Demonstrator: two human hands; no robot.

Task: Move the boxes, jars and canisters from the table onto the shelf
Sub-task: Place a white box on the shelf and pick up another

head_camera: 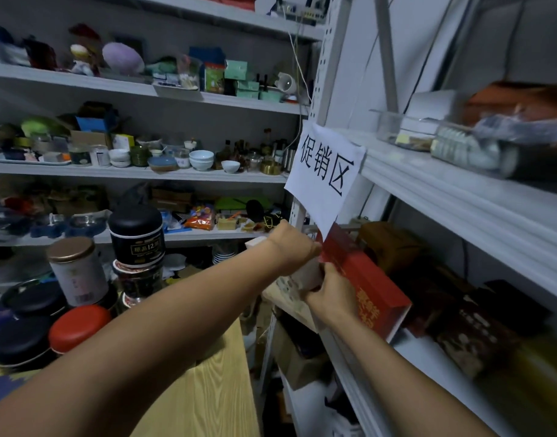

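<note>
A long red box (363, 279) with gold lettering lies tilted on the white shelf (428, 357) at the right, its near end sticking out over the shelf edge. My left hand (297, 246) grips the box's near top end. My right hand (332, 294) holds its lower side, fingers curled round it. A pale object (308, 274) sits between the two hands, partly hidden. On the wooden table (207, 383) at the left stand a black canister (135, 234), a white jar with a gold lid (76, 272), a red-lidded tin (78, 326) and black round tins (21, 342).
Dark brown and red boxes (472, 335) fill the shelf behind the red box. A paper sign (326, 171) hangs from the shelf post above my hands. Back shelves hold bowls (201, 159), packets and clutter. Cardboard boxes (296, 357) sit below the right shelf.
</note>
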